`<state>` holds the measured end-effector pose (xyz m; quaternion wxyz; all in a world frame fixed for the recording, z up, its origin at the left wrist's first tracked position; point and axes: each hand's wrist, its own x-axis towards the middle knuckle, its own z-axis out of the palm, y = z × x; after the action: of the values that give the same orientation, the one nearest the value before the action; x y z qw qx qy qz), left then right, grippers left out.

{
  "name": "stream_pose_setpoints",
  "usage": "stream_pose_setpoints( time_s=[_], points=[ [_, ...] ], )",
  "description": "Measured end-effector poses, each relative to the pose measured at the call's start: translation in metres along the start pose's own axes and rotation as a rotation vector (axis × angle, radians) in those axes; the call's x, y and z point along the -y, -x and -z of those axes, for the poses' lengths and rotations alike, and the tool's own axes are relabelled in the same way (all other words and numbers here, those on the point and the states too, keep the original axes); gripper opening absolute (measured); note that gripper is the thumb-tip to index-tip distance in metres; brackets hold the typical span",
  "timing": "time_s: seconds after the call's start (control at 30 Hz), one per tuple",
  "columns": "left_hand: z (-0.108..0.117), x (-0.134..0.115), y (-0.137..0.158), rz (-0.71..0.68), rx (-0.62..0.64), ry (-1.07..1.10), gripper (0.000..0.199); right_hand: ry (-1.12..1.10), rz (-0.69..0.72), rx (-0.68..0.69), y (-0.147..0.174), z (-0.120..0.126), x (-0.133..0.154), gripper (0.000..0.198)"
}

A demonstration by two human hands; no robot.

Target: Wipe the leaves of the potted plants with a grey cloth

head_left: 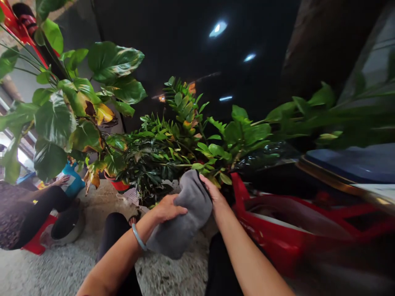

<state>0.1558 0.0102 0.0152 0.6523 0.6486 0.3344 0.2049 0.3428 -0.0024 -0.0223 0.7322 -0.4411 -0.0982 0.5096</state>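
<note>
A grey cloth with a dark edge hangs between my two hands, above the floor and between my knees. My left hand, with a pale bangle on its wrist, is closed on the cloth's left side, its thumb lying across the front. My right hand grips the upper right edge, its fingers mostly hidden behind the fabric. Just beyond the cloth, green leaves of the potted plants come close to its top.
A large-leaved plant with some yellowed leaves rises at the left. Another person sits there beside a grey bucket. A red plastic frame or basket stands close on my right. Behind the plants is a dark glossy surface.
</note>
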Motion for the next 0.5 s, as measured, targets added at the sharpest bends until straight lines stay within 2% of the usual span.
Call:
stream_pose_setpoints(
  time_s=[0.13, 0.2, 0.27, 0.33, 0.37, 0.4, 0.5],
  points=[
    [0.008, 0.006, 0.011, -0.012, 0.044, -0.137, 0.027, -0.049, -0.126, -0.013, -0.005, 0.002, -0.002, 0.013],
    [0.016, -0.002, 0.022, -0.006, 0.127, -0.275, 0.028, -0.064, -0.141, -0.03, -0.007, 0.004, -0.001, 0.006],
    [0.029, -0.022, 0.036, 0.016, 0.273, -0.378, 0.029, -0.075, -0.142, -0.033, -0.007, 0.007, 0.001, 0.004],
    [0.045, -0.055, 0.05, 0.01, 0.402, -0.369, 0.034, -0.09, -0.13, -0.016, -0.007, 0.009, 0.002, 0.008],
    [0.052, -0.074, 0.054, -0.015, 0.399, -0.308, 0.037, -0.097, -0.122, -0.003, -0.006, 0.01, 0.002, 0.009],
    [0.057, -0.094, 0.056, -0.064, 0.324, -0.242, 0.039, -0.103, -0.114, 0.012, -0.005, 0.011, 0.003, 0.01],
    [0.056, -0.134, 0.046, -0.269, 0.015, -0.029, 0.05, -0.111, -0.086, 0.05, -0.002, 0.011, 0.0, 0.01]
  ],
)
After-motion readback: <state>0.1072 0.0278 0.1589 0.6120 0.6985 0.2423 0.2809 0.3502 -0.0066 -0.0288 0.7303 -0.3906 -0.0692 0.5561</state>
